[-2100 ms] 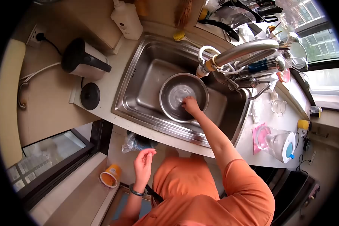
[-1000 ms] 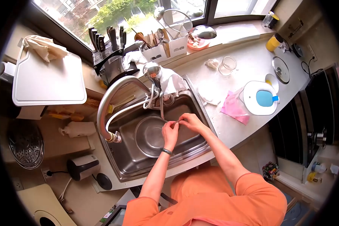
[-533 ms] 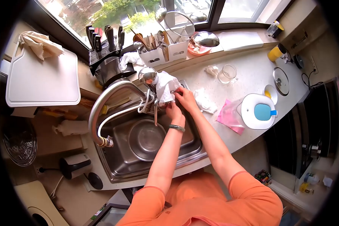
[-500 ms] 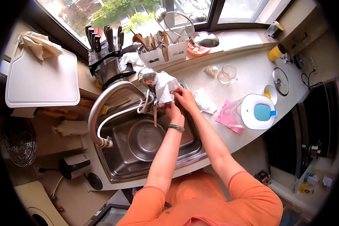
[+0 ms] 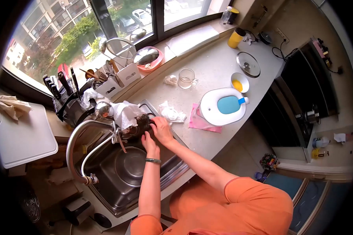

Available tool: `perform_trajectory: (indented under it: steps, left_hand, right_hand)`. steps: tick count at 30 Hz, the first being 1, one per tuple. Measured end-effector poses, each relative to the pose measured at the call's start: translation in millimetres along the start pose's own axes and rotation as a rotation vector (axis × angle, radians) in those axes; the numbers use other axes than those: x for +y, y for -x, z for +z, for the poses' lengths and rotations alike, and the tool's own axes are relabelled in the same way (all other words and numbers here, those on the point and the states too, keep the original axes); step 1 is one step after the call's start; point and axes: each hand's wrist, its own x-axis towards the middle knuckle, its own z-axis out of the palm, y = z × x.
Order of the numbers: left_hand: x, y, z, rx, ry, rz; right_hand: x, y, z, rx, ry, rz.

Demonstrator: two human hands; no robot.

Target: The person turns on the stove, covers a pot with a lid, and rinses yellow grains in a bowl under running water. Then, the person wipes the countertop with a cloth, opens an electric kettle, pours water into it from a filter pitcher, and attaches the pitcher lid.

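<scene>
Both my hands are over the back of the steel sink, beside the tap. A white cloth (image 5: 126, 114) hangs over the tap fitting. Below and right of it is a dark, bristly-looking thing (image 5: 142, 124), too unclear to name. My right hand (image 5: 162, 129) reaches to its right edge, fingers apart; whether it touches cannot be made out. Lower down, my left hand (image 5: 150, 145), with a dark bangle at the wrist, points upward with fingers stretched out. Nothing shows in either hand. In the sink (image 5: 106, 184) sits a round metal basin (image 5: 130, 166). The curved tap (image 5: 71, 150) stands at left.
Right of the sink are a crumpled white cloth (image 5: 171, 112), a glass mug (image 5: 186, 78), a white-lidded pitcher (image 5: 213, 111) on a pink cloth (image 5: 202, 126), a bowl (image 5: 244, 79) and a glass lid (image 5: 248, 64). A knife block (image 5: 68, 105) and utensil holder (image 5: 121, 80) stand at the window.
The view has turned to the right. My hands were at the white cloth's lower edge; now they are apart from it, and the dark thing beneath shows more.
</scene>
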Motion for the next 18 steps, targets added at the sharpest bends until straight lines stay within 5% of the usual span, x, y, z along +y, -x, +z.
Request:
perform_trajectory:
  steps: [4, 9, 13, 18]
  left_hand:
    - [-14.3, 75.8, -48.8, -0.033, -0.472, 0.011]
    - [-9.4, 110.9, -70.0, -0.074, -0.478, -0.007]
    - [-7.2, 113.6, -43.0, -0.148, -0.473, -0.048]
    - [30.0, 137.0, 15.8, -0.269, -0.183, -0.368]
  right_hand:
    - [20.0, 70.3, -42.1, -0.193, 0.074, 0.047]
    - [52.4, 46.6, -74.8, 0.007, 0.263, 0.037]
    - [89.4, 20.3, -53.5, -0.066, 0.342, 0.104]
    - [26.1, 56.0, -72.7, -0.373, -0.180, 0.356]
